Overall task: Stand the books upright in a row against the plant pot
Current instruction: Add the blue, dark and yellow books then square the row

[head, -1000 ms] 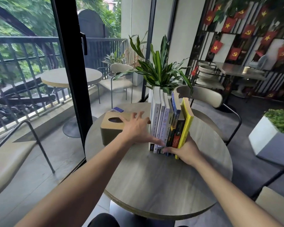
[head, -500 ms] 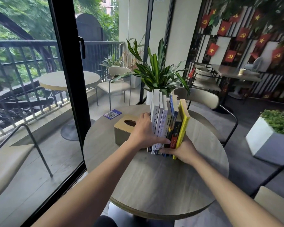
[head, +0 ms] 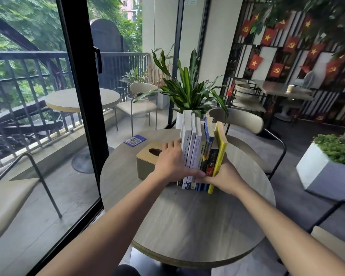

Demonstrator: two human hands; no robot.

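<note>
Several books (head: 197,152) stand upright, spines towards me, on a round wooden table (head: 187,220). White spines are on the left, dark ones in the middle, and a yellow book (head: 219,150) on the right leans slightly outward. Behind them rises a white plant pot (head: 180,121) with long green leaves; the books hide most of it. My left hand (head: 172,162) presses flat on the left side of the row, thumb across the spines. My right hand (head: 225,177) clasps the right side at the yellow book's base.
A wooden tissue box (head: 147,160) sits just left of the books, under my left hand. A blue QR card (head: 134,140) lies near the table's far left edge. A chair (head: 245,120) stands behind the table. A glass door frame (head: 78,96) is at the left.
My left hand closed flat against the left side of the row, where its fingers were spread over the tissue box. The books stand closer together. The camera shifted slightly.
</note>
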